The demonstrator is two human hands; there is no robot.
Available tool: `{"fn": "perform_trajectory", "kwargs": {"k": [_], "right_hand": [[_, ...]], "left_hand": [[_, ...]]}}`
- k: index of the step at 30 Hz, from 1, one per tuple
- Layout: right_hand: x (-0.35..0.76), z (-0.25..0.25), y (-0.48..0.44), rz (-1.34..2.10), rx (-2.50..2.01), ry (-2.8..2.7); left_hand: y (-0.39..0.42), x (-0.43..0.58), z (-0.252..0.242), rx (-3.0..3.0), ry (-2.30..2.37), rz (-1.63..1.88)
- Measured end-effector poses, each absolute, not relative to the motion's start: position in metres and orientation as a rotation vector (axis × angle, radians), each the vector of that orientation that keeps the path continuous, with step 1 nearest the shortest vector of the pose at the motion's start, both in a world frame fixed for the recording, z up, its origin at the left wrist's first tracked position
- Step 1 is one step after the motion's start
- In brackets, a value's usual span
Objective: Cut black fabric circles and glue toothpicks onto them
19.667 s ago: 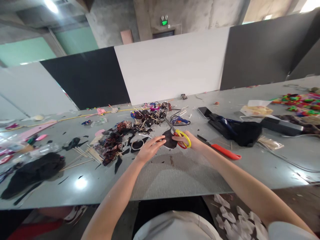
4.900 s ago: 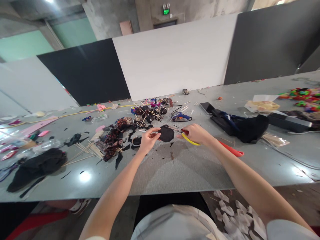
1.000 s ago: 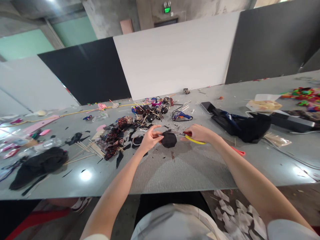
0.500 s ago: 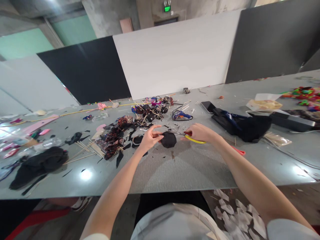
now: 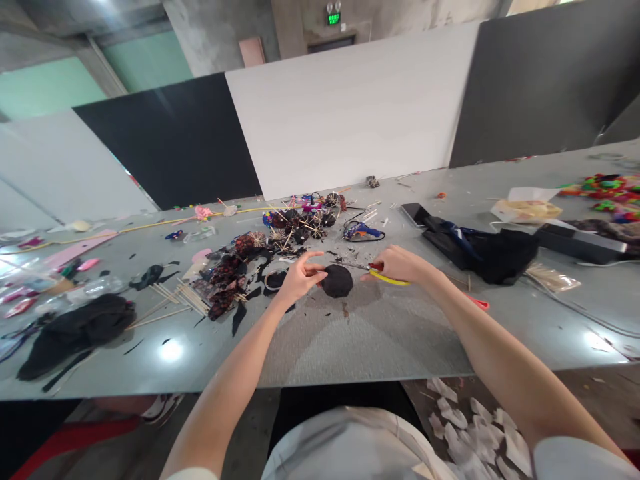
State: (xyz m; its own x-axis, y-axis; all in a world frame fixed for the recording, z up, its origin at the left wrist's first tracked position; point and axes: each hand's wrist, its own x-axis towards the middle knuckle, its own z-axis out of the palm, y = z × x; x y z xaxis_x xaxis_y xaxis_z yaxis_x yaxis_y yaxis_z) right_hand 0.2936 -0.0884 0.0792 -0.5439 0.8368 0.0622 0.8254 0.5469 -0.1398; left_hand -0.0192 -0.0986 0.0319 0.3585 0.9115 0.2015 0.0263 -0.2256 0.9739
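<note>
Between my hands is a round black cloth-covered piece [image 5: 337, 281], just above or on the table. My left hand [image 5: 302, 277] pinches its left edge with thumb and fingers. My right hand [image 5: 397, 265] grips scissors with a yellow and red handle [image 5: 389, 277]. Their metal blades point left, along the far side of the black piece; whether they touch it I cannot tell. Left of my left hand lies a roll of tape [image 5: 274, 279], among black scraps [image 5: 240, 317].
Dark balls stuck with sticks [image 5: 300, 227] lie beyond my hands. A blue glue gun [image 5: 363, 232] rests at the back. Loose sticks [image 5: 180, 298] and a black cloth bundle [image 5: 83, 333] are on the left. On the right are a black bag [image 5: 480, 253] and a phone [image 5: 414, 214].
Almost nothing differs. Both hands, the black piece and the scissors keep nearly the same place; the view has shifted very slightly.
</note>
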Motion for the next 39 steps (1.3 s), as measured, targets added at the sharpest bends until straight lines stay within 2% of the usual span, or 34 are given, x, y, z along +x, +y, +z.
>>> {"fn": "perform_trajectory", "kwargs": {"k": [6, 15, 25, 29, 32, 39], "right_hand": [[0.293, 0.069, -0.080, 0.170, -1.609, -2.507], [0.276, 0.067, -0.083, 0.600, -1.478, -2.185], [0.267, 0.066, -0.093, 0.419, -1.526, -2.119], [0.258, 0.060, -0.094, 0.476, -1.519, -2.132], [0.261, 0.064, -0.094, 0.672, -1.476, -2.174], [0.309, 0.096, -0.103, 1.455, -1.150, -2.245]], "left_hand": [[-0.099, -0.019, 0.033, 1.570, 0.848, 1.062], [-0.096, -0.018, 0.029, 1.539, 0.835, 1.095], [-0.089, -0.020, 0.029, 1.348, 0.961, 1.392], [-0.087, -0.021, 0.029, 1.251, 0.953, 1.450], [-0.086, -0.023, 0.030, 1.212, 0.923, 1.443], [-0.082, -0.028, 0.032, 1.218, 0.979, 1.395]]}}
